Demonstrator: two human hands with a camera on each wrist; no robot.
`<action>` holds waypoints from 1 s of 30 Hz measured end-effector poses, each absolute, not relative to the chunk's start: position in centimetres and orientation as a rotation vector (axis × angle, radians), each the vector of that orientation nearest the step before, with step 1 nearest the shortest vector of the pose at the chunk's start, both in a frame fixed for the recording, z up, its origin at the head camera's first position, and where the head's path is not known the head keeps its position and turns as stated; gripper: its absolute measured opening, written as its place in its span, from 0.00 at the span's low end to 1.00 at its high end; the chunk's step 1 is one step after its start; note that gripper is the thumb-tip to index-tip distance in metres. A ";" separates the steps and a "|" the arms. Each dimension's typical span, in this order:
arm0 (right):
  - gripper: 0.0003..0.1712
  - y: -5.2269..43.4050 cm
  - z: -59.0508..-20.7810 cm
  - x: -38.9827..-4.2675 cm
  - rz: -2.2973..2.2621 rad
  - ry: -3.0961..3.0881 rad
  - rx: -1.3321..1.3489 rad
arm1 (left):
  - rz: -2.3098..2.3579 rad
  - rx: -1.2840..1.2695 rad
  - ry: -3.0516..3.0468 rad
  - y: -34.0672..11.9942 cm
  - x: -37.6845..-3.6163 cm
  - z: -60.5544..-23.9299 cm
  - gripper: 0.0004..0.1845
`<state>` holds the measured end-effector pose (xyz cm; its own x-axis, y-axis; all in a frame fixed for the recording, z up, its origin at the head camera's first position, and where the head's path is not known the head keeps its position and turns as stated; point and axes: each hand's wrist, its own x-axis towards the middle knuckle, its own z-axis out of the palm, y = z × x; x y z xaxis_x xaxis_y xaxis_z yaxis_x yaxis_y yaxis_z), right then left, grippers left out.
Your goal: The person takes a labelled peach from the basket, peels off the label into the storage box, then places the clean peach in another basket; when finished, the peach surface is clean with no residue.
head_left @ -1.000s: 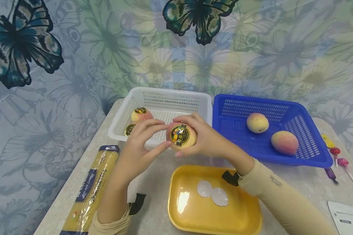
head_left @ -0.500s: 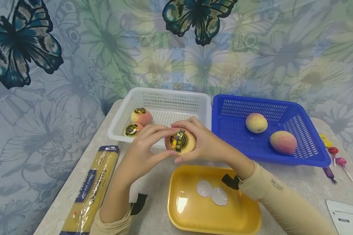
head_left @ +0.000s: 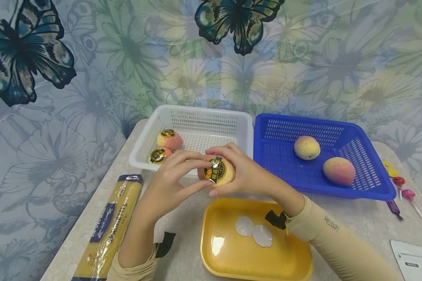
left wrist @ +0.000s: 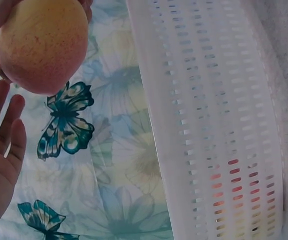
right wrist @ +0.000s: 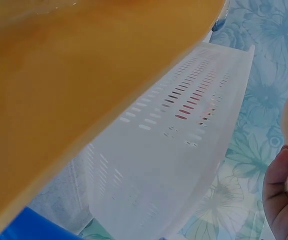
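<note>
Both hands hold a yellow-pink peach (head_left: 224, 179) above the table, between the white basket (head_left: 140, 158) and the yellow tray (head_left: 232, 253). A round black-and-gold sticker (head_left: 215, 170) faces me, its foil top edge lifted. My right hand (head_left: 228, 171) cups the peach from the right and behind. My left hand (head_left: 202, 170) grips it from the left, the index fingertip on the sticker's top edge and the thumb below. The left wrist view shows the peach's (left wrist: 41, 45) bare side above my straight lower fingers (left wrist: 4, 125).
Two stickered peaches (head_left: 169, 139) lie in the white basket. The blue basket (head_left: 372, 191) holds two plain peaches (head_left: 339, 170). Two white discs (head_left: 253, 230) sit in the yellow tray. A spaghetti packet (head_left: 109, 226) lies at left, with lollipops (head_left: 404, 191) and a paper (head_left: 415, 261) at right.
Both hands have lowered the peach a little toward me. My left index finger has slid right onto the sticker's top edge.
</note>
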<state>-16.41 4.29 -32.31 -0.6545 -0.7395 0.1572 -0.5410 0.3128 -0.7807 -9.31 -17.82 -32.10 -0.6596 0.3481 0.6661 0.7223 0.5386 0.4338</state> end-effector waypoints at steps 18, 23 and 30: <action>0.50 4.6 -32.4 -16.4 -1.296 2.335 -1.118 | -0.768 -0.918 -2.036 -15.8 -9.8 -32.8 0.09; 0.49 4.6 -32.5 -16.5 -1.306 2.312 -1.084 | -0.723 -0.907 -2.071 -15.9 -9.8 -33.1 0.06; 0.48 4.5 -32.4 -16.4 -1.297 2.333 -1.075 | -0.584 -0.904 -2.161 -15.9 -9.7 -33.0 0.18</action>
